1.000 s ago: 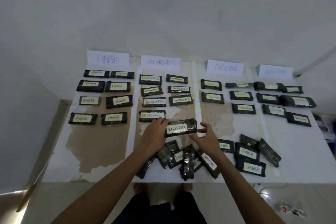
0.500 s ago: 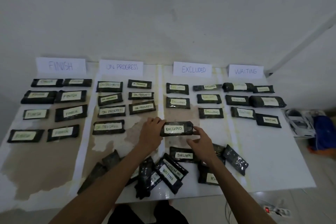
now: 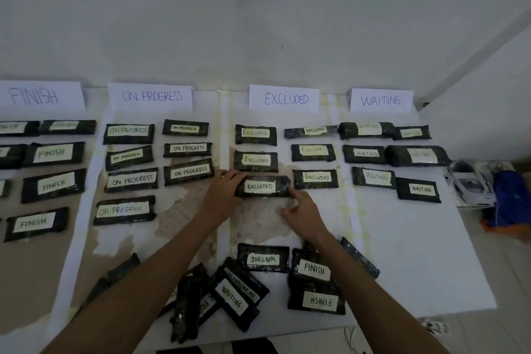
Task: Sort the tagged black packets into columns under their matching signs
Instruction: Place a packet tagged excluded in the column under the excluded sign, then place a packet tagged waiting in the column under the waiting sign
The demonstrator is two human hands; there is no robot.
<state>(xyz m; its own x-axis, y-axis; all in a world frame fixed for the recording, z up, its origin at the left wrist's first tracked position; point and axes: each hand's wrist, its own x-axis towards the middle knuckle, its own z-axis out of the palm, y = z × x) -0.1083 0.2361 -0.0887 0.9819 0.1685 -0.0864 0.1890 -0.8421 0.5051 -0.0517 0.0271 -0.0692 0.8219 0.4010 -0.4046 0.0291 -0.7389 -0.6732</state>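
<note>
Four paper signs stand along the wall: FINISH (image 3: 37, 96), ON PROGRESS (image 3: 152, 96), EXCLUDED (image 3: 286, 98), WAITING (image 3: 380, 100). Rows of tagged black packets lie under each. A packet tagged EXCLUDED (image 3: 263, 186) lies on the table in the left row of the EXCLUDED column, just below two others. My left hand (image 3: 222, 195) grips its left end, fingers curled over it. My right hand (image 3: 303, 210) sits at its right end, index fingertip touching the corner, thumb off it. A loose pile of packets (image 3: 314, 269) with WAITING and FINISH tags lies at the front edge.
The white table (image 3: 416, 253) is stained brown in the middle and left. Off its right edge, on the floor, are a white box with a toy car (image 3: 468, 184) and a blue and orange object (image 3: 511, 201). Cables lie below the front edge.
Both hands carried the EXCLUDED packet away from me and to the right, down into the EXCLUDED column. My right hand has loosened from its end.
</note>
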